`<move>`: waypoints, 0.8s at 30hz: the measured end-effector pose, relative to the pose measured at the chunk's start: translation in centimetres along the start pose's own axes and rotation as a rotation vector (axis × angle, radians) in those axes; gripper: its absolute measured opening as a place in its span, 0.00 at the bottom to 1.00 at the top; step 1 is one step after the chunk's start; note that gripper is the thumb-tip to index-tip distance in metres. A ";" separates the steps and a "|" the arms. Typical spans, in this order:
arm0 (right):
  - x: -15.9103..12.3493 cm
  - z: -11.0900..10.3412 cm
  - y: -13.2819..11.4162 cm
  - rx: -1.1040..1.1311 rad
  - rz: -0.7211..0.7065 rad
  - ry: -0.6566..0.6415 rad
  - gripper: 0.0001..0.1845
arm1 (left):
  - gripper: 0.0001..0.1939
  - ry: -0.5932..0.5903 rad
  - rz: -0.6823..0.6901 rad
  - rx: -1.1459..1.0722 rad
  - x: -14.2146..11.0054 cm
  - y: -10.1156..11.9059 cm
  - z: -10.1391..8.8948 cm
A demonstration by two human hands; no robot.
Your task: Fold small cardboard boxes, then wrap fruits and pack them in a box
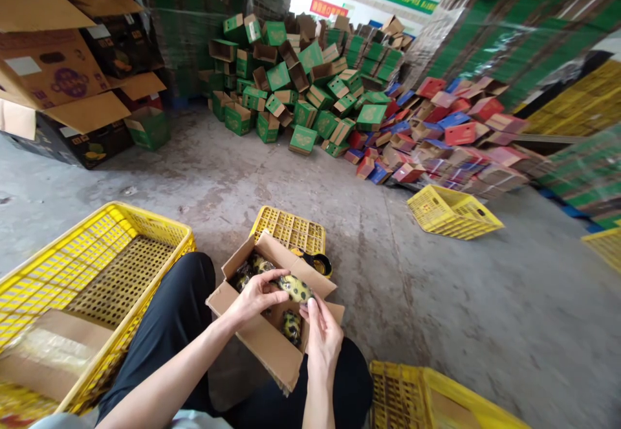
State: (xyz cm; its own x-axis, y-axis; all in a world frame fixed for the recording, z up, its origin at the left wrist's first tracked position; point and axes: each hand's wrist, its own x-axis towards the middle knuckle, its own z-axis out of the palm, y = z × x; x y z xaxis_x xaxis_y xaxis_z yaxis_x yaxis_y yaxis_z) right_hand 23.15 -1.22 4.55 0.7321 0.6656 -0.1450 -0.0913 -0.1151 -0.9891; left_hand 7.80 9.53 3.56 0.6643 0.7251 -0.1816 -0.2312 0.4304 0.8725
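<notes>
Between my two hands is a spotted yellow-green oblong piece (297, 288), pale with dark round spots and seemingly in clear wrap; its exact kind does not show. My left hand (259, 296) pinches its left end with thumb and fingers. At its right end, the fingers of my right hand (321, 325) are closed on it. Below them an open cardboard box (264, 346) sits between my knees, flaps spread. Inside lie similar wrapped spotted pieces (292, 327), several of them at the far left corner, partly hidden by my left hand.
An upturned yellow crate (286, 227) stands beyond the box, with a black-and-yellow tape dispenser (317, 262) by it. Left is a large yellow crate (114, 274) holding flattened cardboard (58, 351). More yellow crates (451, 212) sit right. Green boxes (303, 139) and red-blue boxes (460, 132) are heaped behind.
</notes>
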 end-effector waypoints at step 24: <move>-0.6 0.5 -1.6 0.007 -0.017 -0.026 0.30 | 0.24 0.338 0.122 -0.124 0.1 2.9 1.6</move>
State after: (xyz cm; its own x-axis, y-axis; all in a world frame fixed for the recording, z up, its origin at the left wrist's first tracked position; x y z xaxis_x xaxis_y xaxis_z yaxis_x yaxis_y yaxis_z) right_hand 22.52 -1.12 6.17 0.7156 0.6865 -0.1289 -0.0838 -0.0988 -0.9916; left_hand 8.37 10.02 6.76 0.3592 0.9027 -0.2369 -0.3927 0.3765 0.8391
